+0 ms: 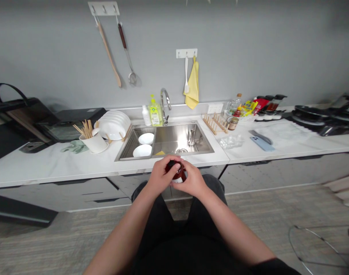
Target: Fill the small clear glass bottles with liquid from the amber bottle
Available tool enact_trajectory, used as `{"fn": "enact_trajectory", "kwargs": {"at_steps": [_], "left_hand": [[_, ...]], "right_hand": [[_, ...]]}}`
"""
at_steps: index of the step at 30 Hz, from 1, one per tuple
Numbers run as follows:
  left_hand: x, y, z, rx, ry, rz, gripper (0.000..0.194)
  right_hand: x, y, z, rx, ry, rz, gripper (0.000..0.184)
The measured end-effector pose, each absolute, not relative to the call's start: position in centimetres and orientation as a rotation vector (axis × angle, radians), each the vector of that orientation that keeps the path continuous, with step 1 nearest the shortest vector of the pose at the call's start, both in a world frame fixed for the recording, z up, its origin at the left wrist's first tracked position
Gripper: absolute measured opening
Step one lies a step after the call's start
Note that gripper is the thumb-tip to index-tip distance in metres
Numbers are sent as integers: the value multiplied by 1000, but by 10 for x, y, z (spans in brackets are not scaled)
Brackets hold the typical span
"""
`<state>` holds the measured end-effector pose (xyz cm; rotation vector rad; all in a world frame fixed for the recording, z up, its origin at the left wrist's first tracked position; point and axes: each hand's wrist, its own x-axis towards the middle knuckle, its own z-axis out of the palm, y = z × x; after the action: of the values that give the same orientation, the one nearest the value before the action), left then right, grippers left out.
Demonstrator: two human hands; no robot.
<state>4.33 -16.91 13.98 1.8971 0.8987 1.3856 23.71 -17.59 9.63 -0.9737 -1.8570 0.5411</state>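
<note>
Just in front of the counter edge, both of my hands are closed round a small reddish-brown jar with a pale label low on its side. My left hand wraps its left and upper part, the thumb lying across the top. From the right, my right hand grips the jar's side, fingers curled round it. The fingers cover much of the jar, so I cannot tell whether it has its lid on. Behind the hands lies the steel sink, with two white bowls in its left part.
A white utensil cup, a rack of white plates and yellow-green soap stand left of the faucet. To the right are a wooden rack, a brown jar, a blue phone and black pans.
</note>
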Motion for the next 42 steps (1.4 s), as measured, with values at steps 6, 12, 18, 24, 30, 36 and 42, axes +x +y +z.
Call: {"fn": "enact_trajectory", "kwargs": {"at_steps": [6, 12, 18, 24, 30, 36, 42], "left_hand": [[18, -157, 139, 1594, 745, 1518, 43], [20, -164, 141, 1722, 892, 1528, 42], [31, -169, 129, 1508, 893, 1432, 43], [25, -158, 105, 1755, 935, 1295, 46], [-51, -109, 70, 2015, 1422, 1411, 39], [-142, -51, 35, 2169, 1980, 1324, 40], [-170, -21, 9, 2140, 2187, 1197, 42]], "right_hand": [[247, -176, 104, -806, -1802, 642, 98], [243, -177, 108, -903, -1843, 575, 94], [253, -170, 103, -745, -1914, 886, 100], [279, -156, 76, -822, -1882, 998, 98], [376, -115, 26, -1180, -1379, 660, 96], [521, -62, 12, -1463, -993, 243, 91], [569, -23, 9, -1626, -879, 209, 93]]}}
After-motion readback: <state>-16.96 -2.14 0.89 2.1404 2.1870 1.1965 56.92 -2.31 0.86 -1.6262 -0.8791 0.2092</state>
